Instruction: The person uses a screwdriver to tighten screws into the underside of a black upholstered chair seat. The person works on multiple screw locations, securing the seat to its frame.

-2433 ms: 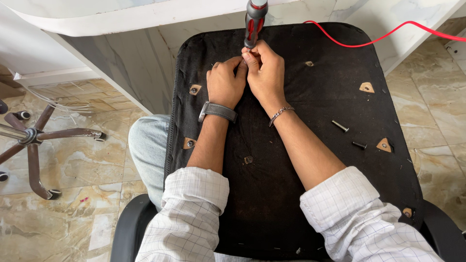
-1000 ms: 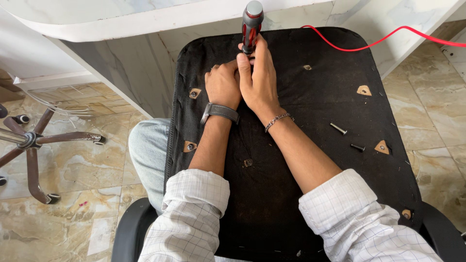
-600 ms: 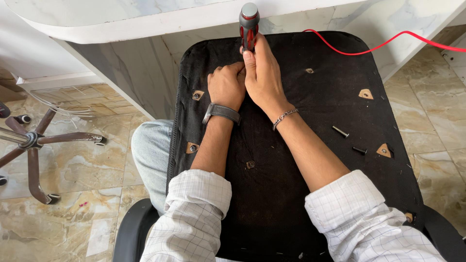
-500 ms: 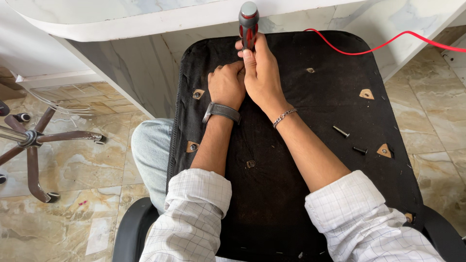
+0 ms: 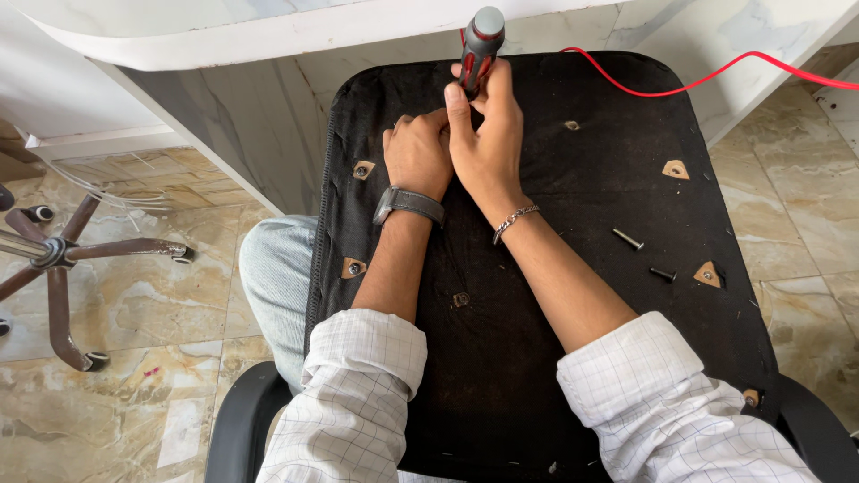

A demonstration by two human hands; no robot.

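While gripped upright, red-black screwdriver (image 5: 480, 46)

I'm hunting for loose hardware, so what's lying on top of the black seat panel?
On the black seat panel lie two loose bolts, right of the right hand, which holds a screwdriver. The left hand rests beside it. Whatever the hands cover stays hidden.
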